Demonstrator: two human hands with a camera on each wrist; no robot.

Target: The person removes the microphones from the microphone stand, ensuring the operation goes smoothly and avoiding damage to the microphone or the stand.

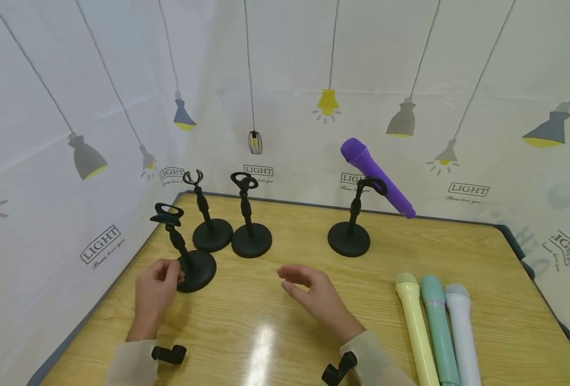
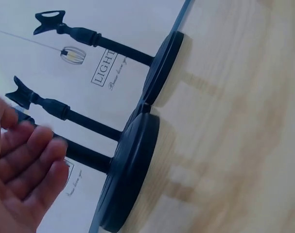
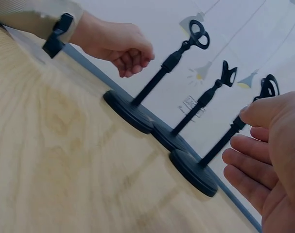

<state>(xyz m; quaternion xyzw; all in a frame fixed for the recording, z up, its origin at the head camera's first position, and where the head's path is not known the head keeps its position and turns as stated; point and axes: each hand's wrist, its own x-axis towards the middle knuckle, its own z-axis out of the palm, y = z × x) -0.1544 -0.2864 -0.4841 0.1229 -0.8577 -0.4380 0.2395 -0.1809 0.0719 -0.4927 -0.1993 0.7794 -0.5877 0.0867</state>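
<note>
My left hand (image 1: 155,289), fingers loosely curled around nothing, is beside the nearest black microphone stand (image 1: 195,271) at the left. In the left wrist view its fingers (image 2: 33,160) overlap that stand's pole. My right hand (image 1: 316,297) hovers over the middle of the table, fingers relaxed and holding nothing. Two more black stands, a far-left stand (image 1: 212,235) and its neighbour (image 1: 251,240), are grouped behind the left hand with bare clips. Farther right, another stand (image 1: 349,239) carries a purple microphone (image 1: 381,179), tilted with its head up to the left.
A yellow microphone (image 1: 417,332), a green microphone (image 1: 440,332) and a white microphone (image 1: 463,332) lie side by side at the right of the wooden table (image 1: 285,230). A lamp-printed backdrop (image 1: 289,53) stands behind the table and along its left side.
</note>
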